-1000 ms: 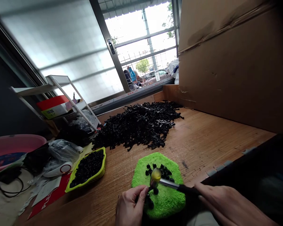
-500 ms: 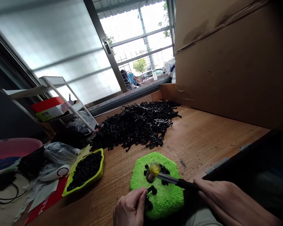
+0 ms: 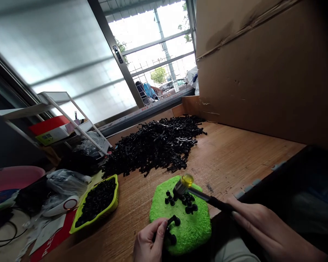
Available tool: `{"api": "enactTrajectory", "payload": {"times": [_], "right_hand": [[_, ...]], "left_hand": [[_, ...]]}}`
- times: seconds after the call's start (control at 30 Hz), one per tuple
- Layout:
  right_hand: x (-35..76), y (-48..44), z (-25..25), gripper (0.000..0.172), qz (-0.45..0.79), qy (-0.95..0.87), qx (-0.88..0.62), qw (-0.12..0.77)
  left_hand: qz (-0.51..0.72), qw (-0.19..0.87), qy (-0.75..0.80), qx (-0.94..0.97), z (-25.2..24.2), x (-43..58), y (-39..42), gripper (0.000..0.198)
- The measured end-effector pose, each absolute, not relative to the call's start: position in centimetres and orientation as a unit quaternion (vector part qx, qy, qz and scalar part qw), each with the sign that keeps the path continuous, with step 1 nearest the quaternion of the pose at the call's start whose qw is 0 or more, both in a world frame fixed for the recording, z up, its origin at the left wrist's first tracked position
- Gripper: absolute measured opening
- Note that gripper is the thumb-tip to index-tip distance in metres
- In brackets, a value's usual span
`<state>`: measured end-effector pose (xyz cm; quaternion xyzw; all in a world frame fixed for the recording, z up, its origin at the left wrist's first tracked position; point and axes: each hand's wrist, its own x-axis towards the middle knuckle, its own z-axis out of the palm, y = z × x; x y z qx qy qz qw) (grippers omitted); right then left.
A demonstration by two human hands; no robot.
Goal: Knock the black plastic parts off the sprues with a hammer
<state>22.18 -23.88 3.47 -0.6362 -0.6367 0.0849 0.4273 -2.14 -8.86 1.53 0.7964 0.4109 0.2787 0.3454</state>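
The right hand (image 3: 265, 229) grips the black handle of a yellow-headed mallet (image 3: 183, 185), its head now higher than before, above the 12 o'clock edge of a fuzzy green pad (image 3: 191, 233). The left hand (image 3: 147, 242) pinches a black plastic fitting (image 3: 173, 220) over the pad. A heap of black plastic parts (image 3: 153, 149) lies at 12 o'clock on the wooden surface (image 3: 235, 160); a lime-green tray (image 3: 113, 203) sits at 9 o'clock.

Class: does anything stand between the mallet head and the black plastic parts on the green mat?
Nothing visible does. The yellow-headed mallet, held in the right hand, hangs over the black plastic parts on the green mat; the left hand is off to one side.
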Motion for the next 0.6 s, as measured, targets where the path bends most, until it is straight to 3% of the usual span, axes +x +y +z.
{"api": "enactTrajectory", "payload": {"times": [0.1, 0.23, 0.6], "right_hand": [[22.6, -24.1, 2.9, 0.027, 0.119, -0.616, -0.626, 0.463], [22.8, -24.3, 1.6, 0.025, 0.114, -0.629, -0.644, 0.42], [22.8, -24.6, 0.4, 0.026, 0.094, -0.628, -0.659, 0.403]], "left_hand": [[0.308, 0.379, 0.416, 0.767, 1.1, -2.1, -8.7, 0.043], [0.345, 0.39, 0.418, 0.744, 0.7, -2.1, -8.7, 0.042], [0.34, 0.315, 0.379, 0.801, 0.9, -2.3, -8.8, 0.029]]}}
